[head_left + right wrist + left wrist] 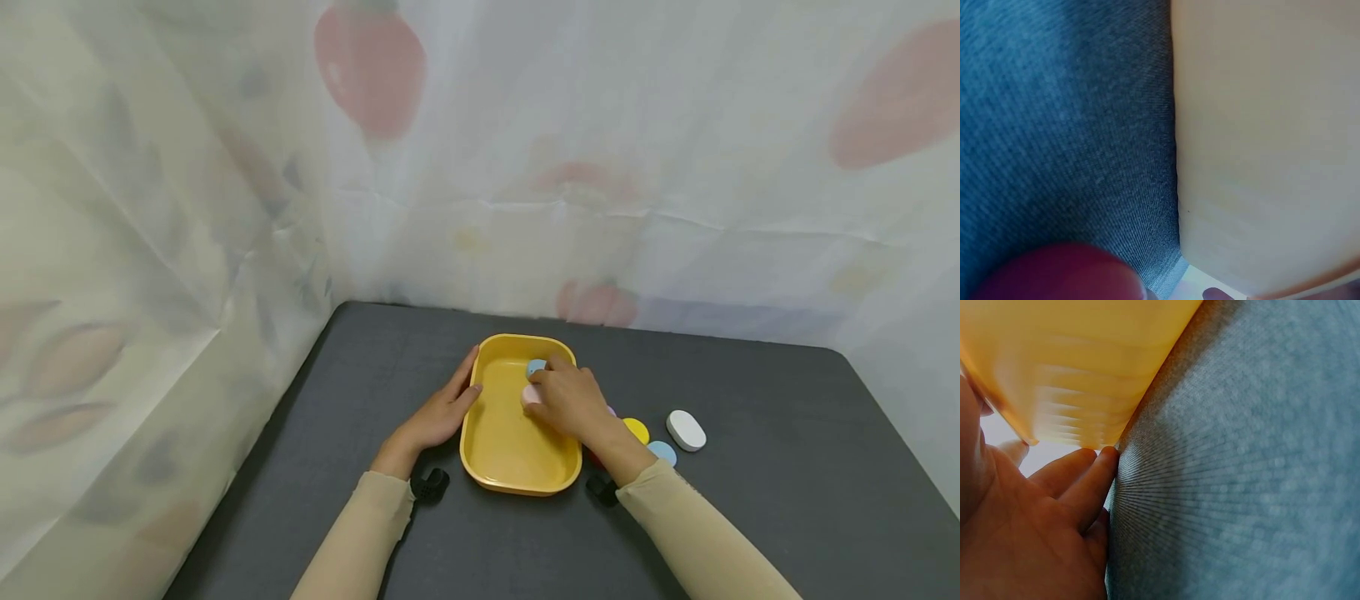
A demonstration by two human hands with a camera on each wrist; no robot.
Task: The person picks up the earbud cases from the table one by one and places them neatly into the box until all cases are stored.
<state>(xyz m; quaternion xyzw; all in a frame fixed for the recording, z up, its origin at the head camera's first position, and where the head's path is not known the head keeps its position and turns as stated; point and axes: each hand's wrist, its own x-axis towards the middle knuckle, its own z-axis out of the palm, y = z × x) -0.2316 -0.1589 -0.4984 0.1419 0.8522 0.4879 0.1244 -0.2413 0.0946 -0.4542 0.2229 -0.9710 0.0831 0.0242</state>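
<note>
A yellow rectangular tray (pixel 510 458) with rounded corners lies on the grey table. My left hand (pixel 438 417) rests against its left side in the head view, fingers fairly straight along the outer wall and thumb at the rim. In the left wrist view, the fingertips (pixel 1107 453) touch low on that wall. Reaching over the right rim, my right hand (pixel 570 400) pinches a pale pink rounded piece (pixel 531 394) between thumb and fingers inside the tray. A light blue round piece (pixel 536 367) is beside its fingers, partly hidden by them.
Right of the tray lie a yellow round piece (pixel 637 430), a light blue one (pixel 662 452) and a thick white oval (pixel 686 431). A blurred red piece (pixel 1063 275) is near the tray wall in the right wrist view. A printed curtain (pixel 487 242) hangs behind the table.
</note>
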